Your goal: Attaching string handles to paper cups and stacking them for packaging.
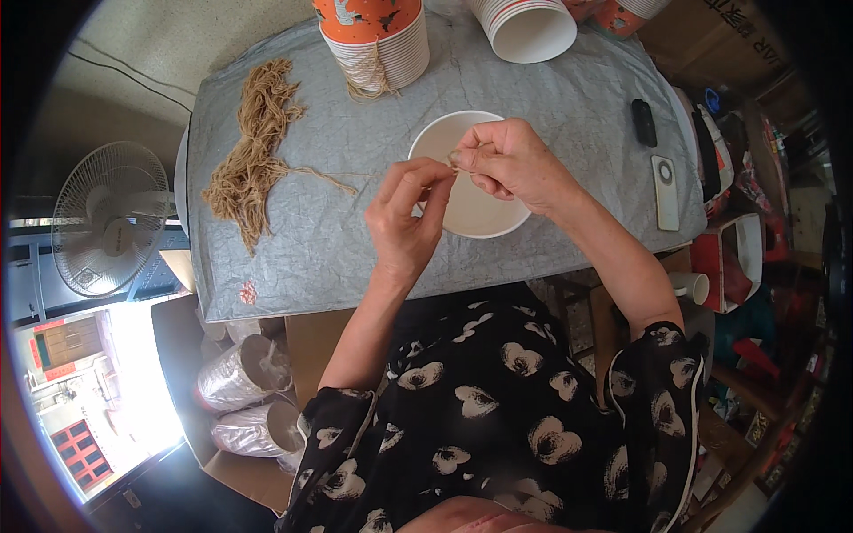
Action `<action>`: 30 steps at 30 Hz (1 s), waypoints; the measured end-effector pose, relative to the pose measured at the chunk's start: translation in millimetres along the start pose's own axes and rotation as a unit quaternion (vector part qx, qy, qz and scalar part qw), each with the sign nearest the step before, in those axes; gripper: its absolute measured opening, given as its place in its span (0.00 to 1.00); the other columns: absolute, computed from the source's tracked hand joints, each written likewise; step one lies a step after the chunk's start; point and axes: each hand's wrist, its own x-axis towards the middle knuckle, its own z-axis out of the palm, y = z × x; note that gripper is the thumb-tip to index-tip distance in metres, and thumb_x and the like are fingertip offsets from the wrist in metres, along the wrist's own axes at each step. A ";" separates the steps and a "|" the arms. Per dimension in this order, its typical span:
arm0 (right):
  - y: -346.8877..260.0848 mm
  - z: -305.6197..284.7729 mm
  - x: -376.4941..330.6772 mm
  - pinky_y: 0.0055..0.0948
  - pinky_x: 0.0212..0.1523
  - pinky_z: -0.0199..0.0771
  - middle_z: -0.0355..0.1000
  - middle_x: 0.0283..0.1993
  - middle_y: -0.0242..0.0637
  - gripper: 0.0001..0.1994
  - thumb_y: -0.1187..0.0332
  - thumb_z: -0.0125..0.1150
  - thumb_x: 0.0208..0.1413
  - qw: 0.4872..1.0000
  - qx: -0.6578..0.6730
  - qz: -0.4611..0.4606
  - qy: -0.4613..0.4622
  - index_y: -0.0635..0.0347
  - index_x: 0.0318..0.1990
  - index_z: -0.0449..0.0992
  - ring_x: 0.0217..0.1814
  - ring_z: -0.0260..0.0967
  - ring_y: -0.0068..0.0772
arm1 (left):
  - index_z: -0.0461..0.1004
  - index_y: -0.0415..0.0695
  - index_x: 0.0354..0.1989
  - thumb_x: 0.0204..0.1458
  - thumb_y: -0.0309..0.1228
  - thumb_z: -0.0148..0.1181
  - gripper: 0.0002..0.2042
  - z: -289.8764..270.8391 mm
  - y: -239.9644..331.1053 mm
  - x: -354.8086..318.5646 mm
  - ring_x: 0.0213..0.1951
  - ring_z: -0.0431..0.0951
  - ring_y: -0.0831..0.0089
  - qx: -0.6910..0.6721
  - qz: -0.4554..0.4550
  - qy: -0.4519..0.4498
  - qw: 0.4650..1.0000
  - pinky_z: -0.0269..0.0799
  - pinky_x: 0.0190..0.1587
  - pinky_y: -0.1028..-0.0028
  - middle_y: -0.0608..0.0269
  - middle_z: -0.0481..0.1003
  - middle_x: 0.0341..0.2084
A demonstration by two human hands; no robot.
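Both of my hands meet at the fingertips over a white round paper bucket [480,220], whose pale inside faces up. My left hand [404,213] pinches a thin strand of brown twine, thumb against forefinger. Close against it, my right hand [515,164] is closed in a pinch on the same twine; the small piece between the fingers is mostly hidden. To the left lies a tied bundle of brown twine [258,147], with a few loose strands [324,179] trailing toward my left hand.
Orange-patterned paper buckets [378,49] stand nested at the back, twine hanging down their side. More white buckets [533,31] lie tipped at the far right. A black object [643,123] and a pale remote-like device [665,193] rest on the grey-covered table [569,240]. A fan [111,218] stands left.
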 end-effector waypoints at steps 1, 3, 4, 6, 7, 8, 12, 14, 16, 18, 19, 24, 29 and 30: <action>1.1 -1.2 0.3 0.16 0.16 0.53 0.66 0.19 0.25 0.09 0.66 0.62 0.65 1.000 -0.015 -0.013 0.004 0.64 0.38 0.76 0.17 0.57 0.12 | 0.79 0.41 0.40 0.52 0.18 0.68 0.09 -1.3 2.5 0.1 0.32 0.83 0.75 -0.001 -0.001 0.001 1.000 0.79 0.31 0.78 0.62 0.82 0.34; -1.3 -1.7 -2.3 0.18 0.20 0.60 0.69 0.22 0.27 0.08 0.68 0.61 0.65 0.999 -0.021 -0.037 0.022 0.65 0.38 0.76 0.20 0.61 0.13 | 0.78 0.36 0.42 0.57 0.20 0.65 0.06 -8.2 9.4 -1.6 0.36 0.85 0.73 -0.223 -0.249 -0.021 0.942 0.81 0.34 0.77 0.61 0.82 0.36; -1.8 -2.2 -4.1 0.19 0.24 0.66 0.73 0.25 0.29 0.07 0.70 0.59 0.65 0.997 -0.025 -0.062 0.043 0.66 0.38 0.77 0.23 0.66 0.15 | 0.77 0.33 0.43 0.60 0.23 0.64 0.07 -14.5 8.7 0.6 0.38 0.85 0.71 -0.252 -0.294 -0.053 0.920 0.81 0.37 0.77 0.59 0.82 0.37; 0.9 -1.2 -9.6 0.20 0.27 0.69 0.74 0.28 0.30 0.07 0.71 0.60 0.64 0.993 -0.031 -0.103 0.055 0.66 0.39 0.77 0.27 0.69 0.16 | 0.77 0.34 0.43 0.60 0.23 0.64 0.07 -22.4 6.4 5.5 0.38 0.85 0.71 -0.290 -0.330 -0.065 0.896 0.81 0.38 0.77 0.58 0.82 0.36; 2.6 -0.2 -13.3 0.21 0.31 0.72 0.75 0.31 0.31 0.06 0.71 0.60 0.64 0.986 -0.037 -0.145 0.071 0.67 0.40 0.77 0.31 0.71 0.18 | 0.77 0.34 0.44 0.59 0.23 0.65 0.07 -23.9 4.9 6.5 0.37 0.85 0.71 -0.327 -0.363 -0.080 0.869 0.81 0.38 0.77 0.56 0.82 0.36; 7.5 0.4 -16.3 0.21 0.31 0.72 0.75 0.31 0.31 0.06 0.71 0.60 0.64 0.987 -0.037 -0.144 0.066 0.67 0.40 0.77 0.31 0.71 0.18 | 0.77 0.34 0.44 0.59 0.23 0.65 0.07 -23.9 2.8 5.9 0.37 0.85 0.71 -0.327 -0.364 -0.075 0.869 0.81 0.38 0.77 0.56 0.82 0.36; 21.4 11.2 -31.3 0.24 0.37 0.76 0.76 0.36 0.32 0.06 0.77 0.65 0.57 0.938 -0.162 -0.280 0.123 0.64 0.41 0.79 0.36 0.74 0.21 | 0.78 0.34 0.45 0.58 0.24 0.66 0.09 -21.0 2.8 3.4 0.36 0.84 0.72 -0.390 -0.400 -0.070 0.827 0.80 0.38 0.78 0.56 0.83 0.35; 25.5 19.0 -35.7 0.23 0.39 0.76 0.75 0.37 0.31 0.08 0.78 0.69 0.53 0.922 -0.220 -0.284 0.141 0.63 0.41 0.80 0.37 0.74 0.24 | 0.78 0.34 0.46 0.58 0.24 0.66 0.10 -18.3 4.4 2.4 0.36 0.84 0.73 -0.399 -0.407 -0.067 0.819 0.80 0.38 0.78 0.56 0.83 0.35; 30.8 24.9 -36.9 0.23 0.38 0.76 0.76 0.38 0.32 0.10 0.78 0.71 0.51 0.916 -0.228 -0.296 0.146 0.63 0.41 0.80 0.36 0.75 0.25 | 0.80 0.34 0.45 0.58 0.23 0.67 0.09 -15.8 4.4 1.4 0.36 0.84 0.74 -0.381 -0.397 -0.067 0.832 0.80 0.39 0.78 0.56 0.83 0.35; 34.4 28.4 -36.6 0.24 0.36 0.76 0.76 0.38 0.32 0.09 0.78 0.71 0.52 0.903 -0.235 -0.312 0.178 0.64 0.41 0.80 0.36 0.75 0.25 | 0.80 0.34 0.45 0.57 0.23 0.67 0.09 -14.9 4.8 0.3 0.36 0.84 0.75 -0.375 -0.397 -0.068 0.835 0.80 0.39 0.79 0.57 0.83 0.35; 36.8 28.2 -35.9 0.24 0.36 0.76 0.76 0.38 0.32 0.09 0.78 0.71 0.52 0.904 -0.235 -0.312 0.176 0.64 0.41 0.80 0.36 0.75 0.25 | 0.81 0.34 0.44 0.57 0.23 0.67 0.09 -14.6 5.0 -0.3 0.36 0.84 0.76 -0.369 -0.396 -0.071 0.838 0.80 0.39 0.79 0.57 0.83 0.34; 44.0 29.4 -34.8 0.24 0.37 0.77 0.76 0.37 0.33 0.07 0.81 0.67 0.54 0.910 -0.219 -0.305 0.177 0.66 0.39 0.78 0.36 0.75 0.25 | 0.80 0.34 0.44 0.57 0.23 0.66 0.08 -14.4 8.6 -2.8 0.36 0.84 0.74 -0.368 -0.388 -0.072 0.842 0.81 0.40 0.78 0.56 0.83 0.35; 48.5 28.8 -37.7 0.23 0.41 0.75 0.75 0.36 0.31 0.04 0.78 0.64 0.59 0.944 -0.147 -0.247 0.161 0.65 0.40 0.76 0.37 0.74 0.23 | 0.80 0.32 0.43 0.58 0.22 0.66 0.08 -14.6 10.0 -3.0 0.37 0.85 0.72 -0.383 -0.389 -0.071 0.835 0.81 0.41 0.77 0.54 0.83 0.34; 49.5 28.9 -38.5 0.23 0.42 0.74 0.75 0.36 0.30 0.03 0.76 0.63 0.61 0.956 -0.114 -0.222 0.156 0.65 0.40 0.76 0.37 0.73 0.22 | 0.80 0.32 0.43 0.57 0.22 0.66 0.07 -14.3 10.5 -2.8 0.37 0.85 0.72 -0.381 -0.398 -0.068 0.831 0.81 0.41 0.77 0.54 0.83 0.34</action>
